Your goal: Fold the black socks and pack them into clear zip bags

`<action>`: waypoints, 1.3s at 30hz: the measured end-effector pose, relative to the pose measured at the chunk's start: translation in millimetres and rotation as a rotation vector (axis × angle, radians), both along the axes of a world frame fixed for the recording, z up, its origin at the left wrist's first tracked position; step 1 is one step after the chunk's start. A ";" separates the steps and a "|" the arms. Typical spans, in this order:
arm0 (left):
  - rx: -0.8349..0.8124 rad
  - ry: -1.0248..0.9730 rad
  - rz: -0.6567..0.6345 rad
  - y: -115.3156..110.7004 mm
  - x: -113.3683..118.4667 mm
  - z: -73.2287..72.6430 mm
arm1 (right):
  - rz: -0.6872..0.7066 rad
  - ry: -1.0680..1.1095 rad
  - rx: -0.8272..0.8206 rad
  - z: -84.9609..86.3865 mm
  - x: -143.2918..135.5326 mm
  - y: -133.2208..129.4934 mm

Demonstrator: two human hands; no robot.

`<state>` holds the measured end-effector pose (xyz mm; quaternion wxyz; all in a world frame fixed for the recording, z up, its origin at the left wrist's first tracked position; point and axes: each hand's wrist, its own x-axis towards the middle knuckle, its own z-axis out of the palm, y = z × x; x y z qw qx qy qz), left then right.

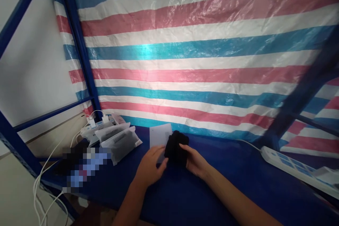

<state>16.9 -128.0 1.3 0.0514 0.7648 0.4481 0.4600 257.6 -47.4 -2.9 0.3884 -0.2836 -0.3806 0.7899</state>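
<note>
A dark black bundle, soft-looking like folded cloth [177, 145], is held up just above the blue tabletop [185, 197]. My right hand [195, 160] grips its right side, thumb on the near face. At its left edge is my left hand [151, 165], with thumb and fingers apart; the fingertips come close to the bundle, and contact is hard to make out. Behind my left hand and the bundle lies a flat white sheet [160, 135], partly covered by them.
Frosted packets [123, 144] stand at the left by a power strip with plugs [97, 127]. A pixelated area and white cables [39, 183] are at the far left. Another long white power strip [296, 169] lies right. Blue frame posts [82, 49] and striped sheeting [185, 49] bound the table.
</note>
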 end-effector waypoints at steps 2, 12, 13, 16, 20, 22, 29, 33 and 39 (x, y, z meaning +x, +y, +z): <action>-0.074 0.058 -0.108 -3.7 3.9 0.5 | -0.020 0.015 0.009 -2.6 0.0 1.0; -0.044 0.143 0.022 17.4 -2.1 -20.0 | 0.059 0.061 -0.011 7.0 1.1 -2.1; -0.047 0.126 0.059 18.2 -3.9 -21.4 | 0.065 0.062 -0.004 9.5 1.8 -2.3; -0.066 0.032 0.168 16.7 -8.1 -21.6 | 0.022 0.065 0.053 15.0 4.8 -0.8; -0.129 -0.140 0.222 11.6 -10.3 -14.6 | -0.195 -0.099 0.242 13.5 9.6 3.1; -0.158 -0.241 0.217 9.9 -11.0 -10.9 | -0.288 -0.254 0.445 12.1 12.0 2.1; -0.128 -0.249 0.168 9.3 -10.0 -7.0 | -0.016 -0.651 1.378 22.1 7.4 -20.2; -0.059 -0.093 0.029 9.8 -5.3 -8.0 | 0.023 -0.748 1.502 23.5 0.0 -26.7; -0.035 -0.016 0.032 10.1 -0.6 -11.6 | 0.040 -0.781 1.537 21.5 -2.1 -27.9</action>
